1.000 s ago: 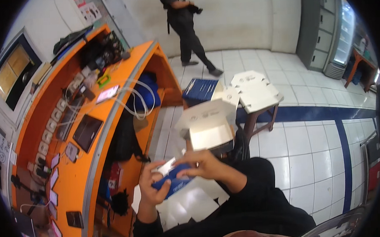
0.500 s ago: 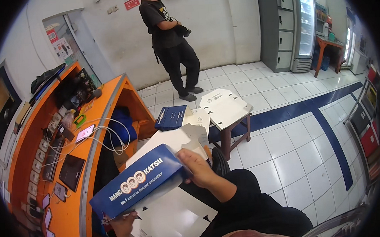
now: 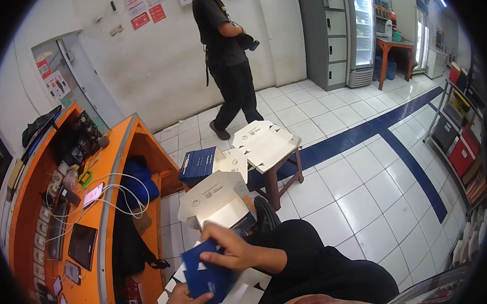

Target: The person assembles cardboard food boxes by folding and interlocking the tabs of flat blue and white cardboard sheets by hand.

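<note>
A blue cardboard box [image 3: 197,266] is held low over my lap, turned so that only a small part of it faces up. My right hand [image 3: 229,249] grips its upper right side, thumb across the blue face. Fingers of my left hand [image 3: 184,303] close on its lower left edge, thumb on top. Pale flat cardboard blanks [image 3: 241,297] lie beneath the box, partly hidden by it and my hands. Just beyond are an opened white-inside carton [image 3: 215,195] on a stack and a row of blue cartons [image 3: 199,163].
A brown stool [image 3: 275,187] bears more flat white blanks [image 3: 267,143]. At left stands an orange counter [image 3: 104,250] with a tablet [image 3: 83,246], phones and looped white cables [image 3: 127,196]. A person [image 3: 228,66] is on foot by the wall. A rack [image 3: 458,142] stands right.
My hands have turned the blue box from its long printed side to a smaller face and brought it lower. My view has swung right. The other person's legs have shifted into a stride.
</note>
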{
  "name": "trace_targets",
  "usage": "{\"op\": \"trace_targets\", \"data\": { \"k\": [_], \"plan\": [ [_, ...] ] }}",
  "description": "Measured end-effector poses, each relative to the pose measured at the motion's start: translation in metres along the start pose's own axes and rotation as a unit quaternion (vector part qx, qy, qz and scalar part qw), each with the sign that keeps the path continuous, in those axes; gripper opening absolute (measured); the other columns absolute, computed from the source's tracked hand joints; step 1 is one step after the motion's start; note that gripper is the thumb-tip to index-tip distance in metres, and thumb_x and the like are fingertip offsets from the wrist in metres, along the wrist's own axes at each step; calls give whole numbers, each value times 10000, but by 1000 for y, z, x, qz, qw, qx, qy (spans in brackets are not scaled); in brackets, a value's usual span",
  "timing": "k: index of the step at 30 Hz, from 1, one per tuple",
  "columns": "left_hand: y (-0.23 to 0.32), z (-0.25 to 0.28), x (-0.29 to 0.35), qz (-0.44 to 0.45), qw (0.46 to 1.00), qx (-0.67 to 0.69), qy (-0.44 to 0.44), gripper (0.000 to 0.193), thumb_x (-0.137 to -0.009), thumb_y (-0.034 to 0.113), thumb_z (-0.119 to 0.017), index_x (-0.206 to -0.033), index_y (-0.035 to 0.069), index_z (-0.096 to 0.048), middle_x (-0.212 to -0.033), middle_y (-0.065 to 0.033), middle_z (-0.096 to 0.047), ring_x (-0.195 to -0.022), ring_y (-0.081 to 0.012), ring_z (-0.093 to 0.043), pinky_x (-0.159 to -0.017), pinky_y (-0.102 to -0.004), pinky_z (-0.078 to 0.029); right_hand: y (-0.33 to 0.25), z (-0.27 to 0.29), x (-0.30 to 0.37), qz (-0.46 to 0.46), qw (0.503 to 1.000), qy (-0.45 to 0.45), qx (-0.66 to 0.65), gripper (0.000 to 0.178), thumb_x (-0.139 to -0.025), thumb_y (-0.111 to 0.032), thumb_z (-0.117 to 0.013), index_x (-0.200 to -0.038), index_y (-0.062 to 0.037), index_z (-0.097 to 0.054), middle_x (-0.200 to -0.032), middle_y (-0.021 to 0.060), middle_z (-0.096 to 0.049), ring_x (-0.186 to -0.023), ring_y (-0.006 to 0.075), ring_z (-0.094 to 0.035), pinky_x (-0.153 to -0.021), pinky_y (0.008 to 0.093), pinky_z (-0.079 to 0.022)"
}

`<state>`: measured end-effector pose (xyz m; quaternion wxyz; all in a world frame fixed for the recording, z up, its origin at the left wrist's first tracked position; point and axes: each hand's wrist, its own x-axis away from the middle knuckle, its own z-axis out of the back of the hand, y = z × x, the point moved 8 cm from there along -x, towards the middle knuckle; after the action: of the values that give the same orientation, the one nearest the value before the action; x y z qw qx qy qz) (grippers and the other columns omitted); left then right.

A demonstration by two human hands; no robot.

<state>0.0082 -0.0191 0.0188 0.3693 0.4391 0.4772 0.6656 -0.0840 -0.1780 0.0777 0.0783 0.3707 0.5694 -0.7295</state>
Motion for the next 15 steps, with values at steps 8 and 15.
{"op": "trace_targets", "data": {
  "k": [8, 15],
  "plan": [
    [-75, -3, -13, 115, 980, 143, -72, 236, -923, 89, -573, -1100, -66, -585, -1003, -96, -662, -895, -143, -638, -821, -296, -516, -21, -23, 4, 117, 976, -179, 40, 369, -791, -301, -682, -874, -14, -465, -880, 129, -436, -784, 295, -460, -715, 385, -367],
    [-89, -8, -8, 185, 973, 33, -133, 214, -953, 145, -545, -976, -45, -640, -857, -32, -671, -744, -59, -600, -687, -207, -474, 4, -22, 14, -72, 951, -259, 154, 284, -818, -160, -619, -960, 11, -441, -958, 179, -471, -829, 379, -551, -726, 432, -448]
  ]
}}
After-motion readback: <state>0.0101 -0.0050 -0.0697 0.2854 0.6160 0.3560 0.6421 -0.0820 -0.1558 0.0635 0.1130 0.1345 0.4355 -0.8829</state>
